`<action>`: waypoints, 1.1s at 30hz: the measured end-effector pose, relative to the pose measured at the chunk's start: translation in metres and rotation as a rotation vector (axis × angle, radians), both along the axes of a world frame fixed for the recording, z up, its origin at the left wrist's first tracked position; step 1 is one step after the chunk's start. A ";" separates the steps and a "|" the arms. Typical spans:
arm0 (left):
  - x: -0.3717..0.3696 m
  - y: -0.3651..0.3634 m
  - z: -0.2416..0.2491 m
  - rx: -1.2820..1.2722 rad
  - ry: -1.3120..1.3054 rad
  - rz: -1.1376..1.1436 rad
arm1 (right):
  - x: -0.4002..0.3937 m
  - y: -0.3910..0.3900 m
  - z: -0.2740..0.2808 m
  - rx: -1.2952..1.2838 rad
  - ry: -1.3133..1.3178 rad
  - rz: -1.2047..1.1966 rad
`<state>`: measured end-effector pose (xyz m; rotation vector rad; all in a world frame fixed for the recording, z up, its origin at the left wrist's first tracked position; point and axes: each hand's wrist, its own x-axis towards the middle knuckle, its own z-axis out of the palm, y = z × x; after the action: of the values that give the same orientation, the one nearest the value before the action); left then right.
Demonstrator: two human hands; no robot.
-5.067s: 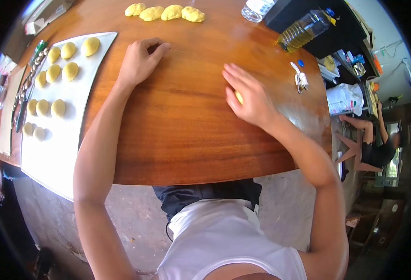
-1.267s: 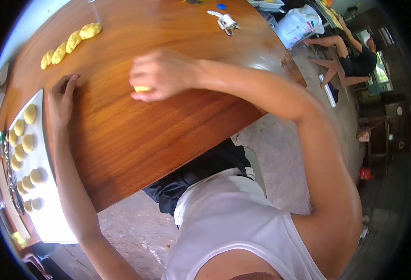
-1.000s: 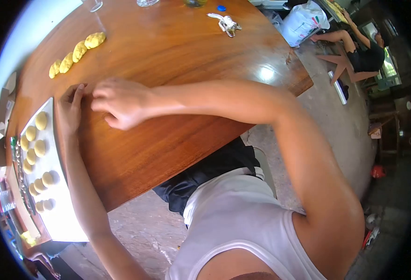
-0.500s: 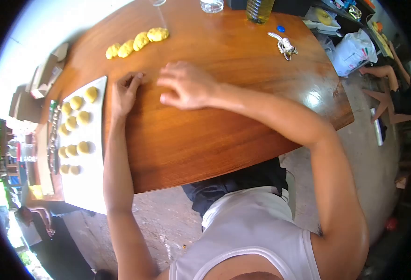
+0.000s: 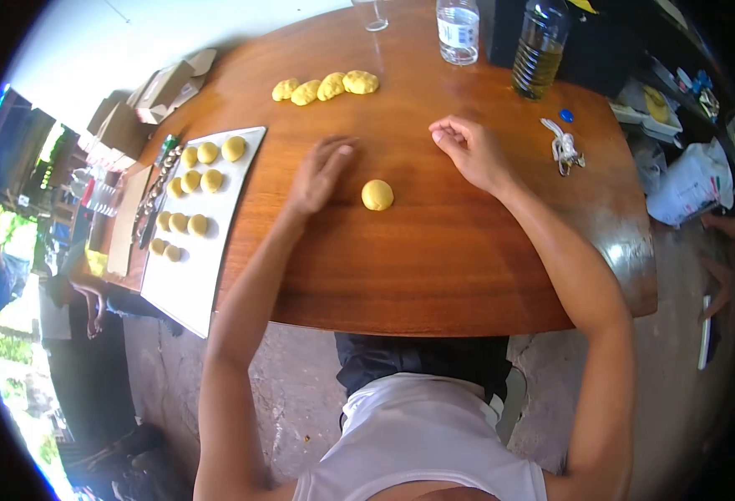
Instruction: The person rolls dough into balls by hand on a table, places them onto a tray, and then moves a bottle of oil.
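Observation:
A smooth yellow dough ball rests on the wooden table between my two hands. To its left, my left hand lies on its side near the tabletop, fingers stretched out and holding nothing. My right hand is up and to the right of the ball, apart from it, with loosely bent fingers and nothing visible in them. Beyond my hands lie several rough dough lumps in a row. Left of my left arm, a white tray carries several rows of round dough balls.
A water bottle, an oil bottle and a glass stand at the far edge. A white cord and a blue cap lie at right. Cardboard boxes sit at far left. Other people are partly visible at both sides.
My right hand has moved away to the right of my left hand, and a dough ball now shows on the table between them. The camera view has shifted, too.

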<state>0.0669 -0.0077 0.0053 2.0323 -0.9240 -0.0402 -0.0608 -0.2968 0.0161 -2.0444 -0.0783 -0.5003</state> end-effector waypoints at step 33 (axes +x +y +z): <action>-0.147 0.055 0.029 0.293 -0.252 0.217 | -0.003 -0.001 -0.002 -0.175 -0.090 0.056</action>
<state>-0.0805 0.0472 0.0344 2.4422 -0.8843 0.2152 -0.0635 -0.2978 0.0136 -2.1828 -0.2396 -0.5669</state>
